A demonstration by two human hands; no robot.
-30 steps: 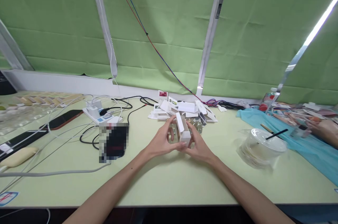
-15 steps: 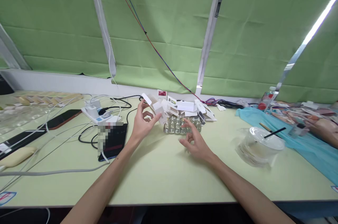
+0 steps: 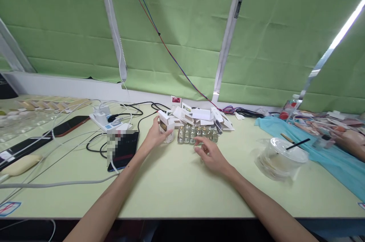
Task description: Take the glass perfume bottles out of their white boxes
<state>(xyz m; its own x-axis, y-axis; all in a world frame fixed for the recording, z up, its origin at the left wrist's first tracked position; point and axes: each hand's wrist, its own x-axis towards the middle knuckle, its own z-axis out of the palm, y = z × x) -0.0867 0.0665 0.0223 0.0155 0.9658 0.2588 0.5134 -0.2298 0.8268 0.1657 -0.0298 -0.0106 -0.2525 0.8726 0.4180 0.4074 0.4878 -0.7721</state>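
Note:
My left hand (image 3: 156, 134) grips a small white cardboard box (image 3: 169, 124) with a dark picture on one side and its top flap raised. Right of that box stands a row of small clear glass bottles (image 3: 186, 134), several of them packed side by side. My right hand (image 3: 209, 153) hovers at the front of the row with fingers bent and apart, nothing visible between them; whether a fingertip touches a bottle I cannot tell. Behind the bottles lies a heap of white small cartons (image 3: 201, 114), some showing printed pictures.
Left of my hands are a dark phone (image 3: 128, 150), a white power strip (image 3: 104, 120) and tangled cables. To the right stand a clear plastic tub (image 3: 288, 154) with a black stick on it, a blue cloth (image 3: 273, 129) and a bottle (image 3: 289, 107). Green blinds hang behind.
My left hand has drawn the white box out of the heap, down and toward me, and turned it more upright. My right hand has lowered slightly, its raised index finger now bent lower.

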